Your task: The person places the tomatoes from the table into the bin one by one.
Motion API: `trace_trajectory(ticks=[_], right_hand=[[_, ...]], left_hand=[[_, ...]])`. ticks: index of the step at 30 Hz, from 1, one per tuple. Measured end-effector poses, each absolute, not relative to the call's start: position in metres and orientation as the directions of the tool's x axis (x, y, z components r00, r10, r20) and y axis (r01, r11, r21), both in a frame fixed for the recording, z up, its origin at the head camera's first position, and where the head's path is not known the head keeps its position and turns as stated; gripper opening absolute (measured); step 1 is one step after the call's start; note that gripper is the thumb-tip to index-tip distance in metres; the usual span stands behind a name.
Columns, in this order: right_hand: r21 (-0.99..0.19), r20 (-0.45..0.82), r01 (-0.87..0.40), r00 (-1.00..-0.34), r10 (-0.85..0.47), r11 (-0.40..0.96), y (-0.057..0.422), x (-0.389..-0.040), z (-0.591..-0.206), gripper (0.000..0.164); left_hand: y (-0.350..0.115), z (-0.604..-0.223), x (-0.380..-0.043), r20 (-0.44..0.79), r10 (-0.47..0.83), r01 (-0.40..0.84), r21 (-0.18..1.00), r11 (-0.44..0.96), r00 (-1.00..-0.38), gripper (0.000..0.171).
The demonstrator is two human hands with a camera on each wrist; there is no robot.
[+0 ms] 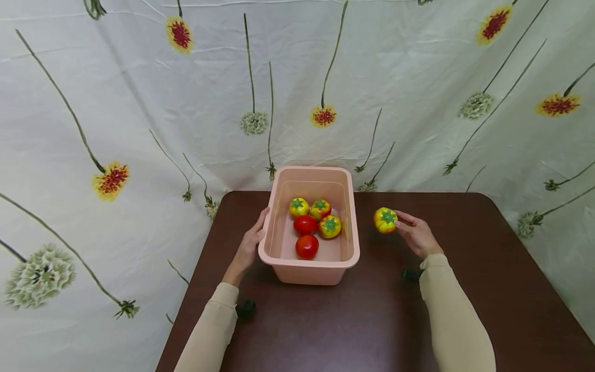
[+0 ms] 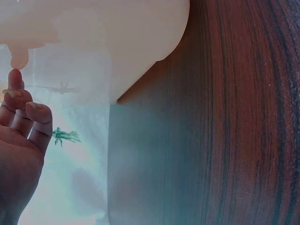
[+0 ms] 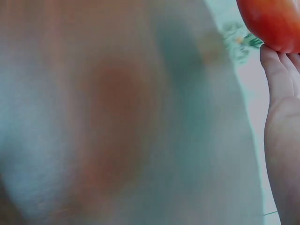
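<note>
A pink plastic bin [image 1: 309, 264] stands on the table, with several tomatoes in it, some red like this tomato [image 1: 307, 247], others yellow-green on top with green leafy caps, like this tomato [image 1: 330, 227]. My left hand [image 1: 250, 247] holds the bin's left rim; in the left wrist view its bent fingers [image 2: 39, 112] reach up to the bin's side. Right of the bin, my right hand [image 1: 417, 236] pinches another tomato [image 1: 385, 220] at its right side, its yellow, green-capped top showing. The right wrist view shows that tomato's red underside [image 3: 274, 23] at the fingertips.
The dark brown wooden table [image 1: 325, 325] runs out to both sides of the bin. Behind it hangs a white flower-printed cloth [image 1: 209, 88], close to the bin's far end. A dark strap part [image 1: 245, 310] sits by the left wrist.
</note>
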State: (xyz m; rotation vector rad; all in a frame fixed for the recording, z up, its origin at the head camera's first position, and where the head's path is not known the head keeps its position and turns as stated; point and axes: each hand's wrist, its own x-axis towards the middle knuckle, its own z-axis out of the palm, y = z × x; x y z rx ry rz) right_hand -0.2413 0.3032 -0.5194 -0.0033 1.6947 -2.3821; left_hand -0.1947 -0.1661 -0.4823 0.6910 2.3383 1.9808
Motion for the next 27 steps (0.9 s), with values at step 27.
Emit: trace_trajectory(ticks=[27], right_hand=[[-0.999,-0.008,0.022,-0.956,-0.294,-0.047,0.243,-0.279,-0.434,0.062]], left_hand=[[-0.173,-0.517,-0.210,0.343,0.324,0.383,0.922,0.064,-0.882,0.055]])
